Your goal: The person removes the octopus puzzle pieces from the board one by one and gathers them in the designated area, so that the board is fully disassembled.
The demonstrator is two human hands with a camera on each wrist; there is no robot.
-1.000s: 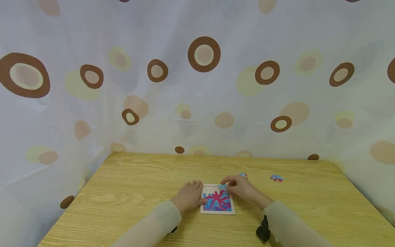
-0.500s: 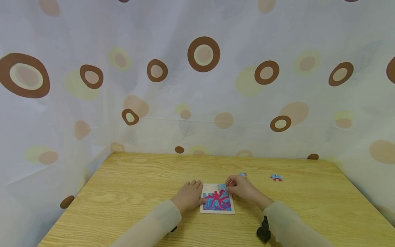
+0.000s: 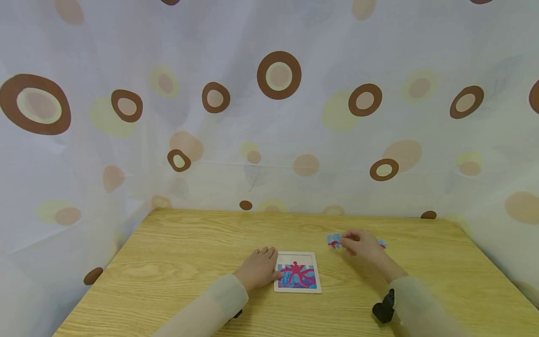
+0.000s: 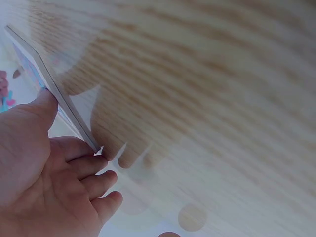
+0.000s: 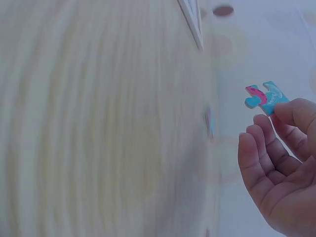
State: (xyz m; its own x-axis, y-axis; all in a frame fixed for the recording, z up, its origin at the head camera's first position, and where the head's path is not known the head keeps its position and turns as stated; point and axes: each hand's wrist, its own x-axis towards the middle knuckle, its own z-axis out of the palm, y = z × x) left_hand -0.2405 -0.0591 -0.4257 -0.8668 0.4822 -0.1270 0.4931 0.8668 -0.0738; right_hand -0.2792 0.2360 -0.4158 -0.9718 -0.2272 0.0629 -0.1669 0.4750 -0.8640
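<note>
The left hand (image 3: 258, 268) lies open, steadying the puzzle tray (image 3: 297, 274) on the tabletop (image 3: 185, 262) — the right hand (image 3: 363, 244) pinches a blue puzzle piece (image 5: 266, 97).

My left hand (image 3: 258, 268) lies palm down, fingers straight and close together, thumb stretched out to the side. My right hand (image 3: 361, 244) reaches forward and to the right, fingers curled, fingertips (image 5: 289, 112) pinched together. Pale sleeves cover both forearms to the wrists.
</note>
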